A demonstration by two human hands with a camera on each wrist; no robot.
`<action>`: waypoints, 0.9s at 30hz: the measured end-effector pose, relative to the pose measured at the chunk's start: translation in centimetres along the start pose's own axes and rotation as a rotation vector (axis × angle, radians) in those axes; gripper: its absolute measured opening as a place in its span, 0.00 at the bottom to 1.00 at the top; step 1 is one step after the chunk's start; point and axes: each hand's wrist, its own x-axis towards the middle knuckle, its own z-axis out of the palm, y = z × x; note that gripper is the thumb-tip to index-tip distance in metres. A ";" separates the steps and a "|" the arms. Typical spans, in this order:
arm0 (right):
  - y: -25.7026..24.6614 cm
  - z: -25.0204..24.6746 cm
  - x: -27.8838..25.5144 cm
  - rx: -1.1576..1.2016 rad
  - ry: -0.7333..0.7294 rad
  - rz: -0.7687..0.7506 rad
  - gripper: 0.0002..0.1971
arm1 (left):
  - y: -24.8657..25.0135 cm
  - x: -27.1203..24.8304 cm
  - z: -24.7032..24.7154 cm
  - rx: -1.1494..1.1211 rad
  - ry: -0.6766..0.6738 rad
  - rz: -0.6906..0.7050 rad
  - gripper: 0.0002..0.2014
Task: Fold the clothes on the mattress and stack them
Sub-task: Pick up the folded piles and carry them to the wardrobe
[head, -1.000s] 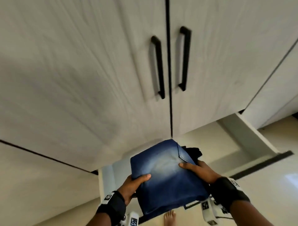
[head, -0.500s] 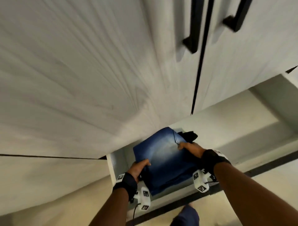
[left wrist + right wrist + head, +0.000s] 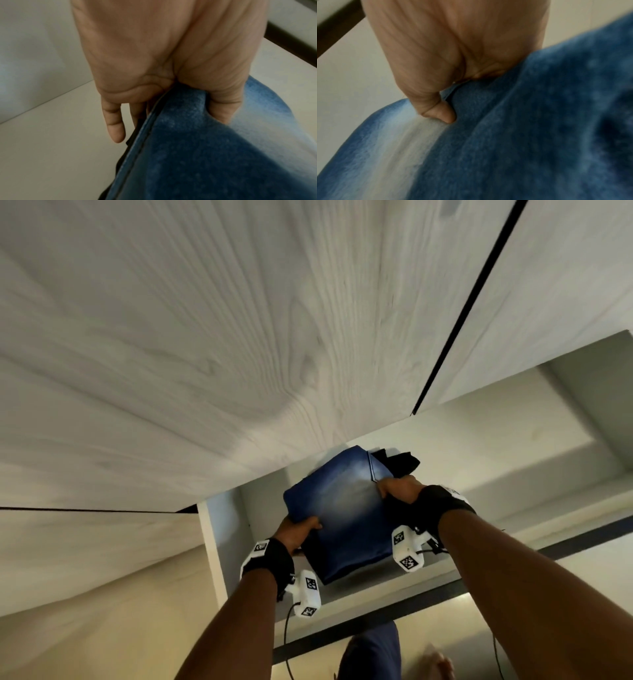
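Your left hand (image 3: 297, 531) and right hand (image 3: 399, 490) both grip the folded jeans (image 3: 346, 515); slide them level onto the shelf (image 3: 373, 589), thumbs pressing so the folds hold

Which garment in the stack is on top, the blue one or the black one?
The faded blue denim is on top, gripped at both sides by the left hand and right hand; the black garment pokes out beneath.

The light is soft and a bit dim. The cupboard door (image 3: 239, 337) looks smeared with blur, and its lines bend at the edges. The jeans (image 3: 539, 135) go fuzzy at the right. A shadow darkens the shelf (image 3: 376, 587) underneath.
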 end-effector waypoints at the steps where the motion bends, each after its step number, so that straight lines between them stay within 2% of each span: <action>1: 0.1 0.0 0.1 -0.024 0.007 -0.007 0.20 | 0.2 -0.1 -0.2 0.037 0.001 0.001 0.28; 4: 0.6 -0.3 -0.4 -0.192 -0.005 -0.081 0.36 | 0.5 -0.4 -0.4 0.166 0.007 0.036 0.20; 6: 1.0 -0.8 -1.2 -0.293 -0.023 -0.142 0.43 | 0.3 -0.3 -0.7 0.229 0.037 0.086 0.21; 9: 0.7 -2.1 -3.6 -0.416 0.002 -0.199 0.35 | 0.4 -1.1 -0.9 0.277 0.149 0.148 0.43; 12: 0.2 -3.9 -6.3 -0.491 0.046 -0.216 0.30 | 1.2 -3.4 -0.9 0.346 0.305 0.186 0.52; 13: 0.2 -4.6 -7.4 -0.495 0.058 -0.219 0.30 | 1.8 -4.8 -0.9 0.447 0.369 0.215 0.50; 14: 0.3 -5.6 -8.5 -0.479 0.076 -0.228 0.29 | 2.4 -6.0 -0.9 0.573 0.437 0.280 0.44; 16: 1.1 -7.4 -10.5 -0.411 0.107 -0.230 0.26 | 3.6 -7.7 -0.8 0.712 0.530 0.479 0.26; 18: 2.9 -10.0 -13.1 -0.326 0.147 -0.235 0.23 | 5.2 -9.9 0.7 0.680 0.476 0.666 0.15; 20: 5.0 -12.9 -15.6 -0.260 0.184 -0.243 0.20 | 6.9 -12.1 2.7 0.674 0.383 0.835 0.10; 23: 11.0 -18.3 -20.5 -0.113 0.319 -0.213 0.18 | 9.7 -15.9 7.9 0.781 0.207 1.070 0.08; 27: 22.9 -23.8 -27.8 0.072 0.522 -0.103 0.15 | 11.9 -20.3 16.1 0.913 0.084 1.328 0.09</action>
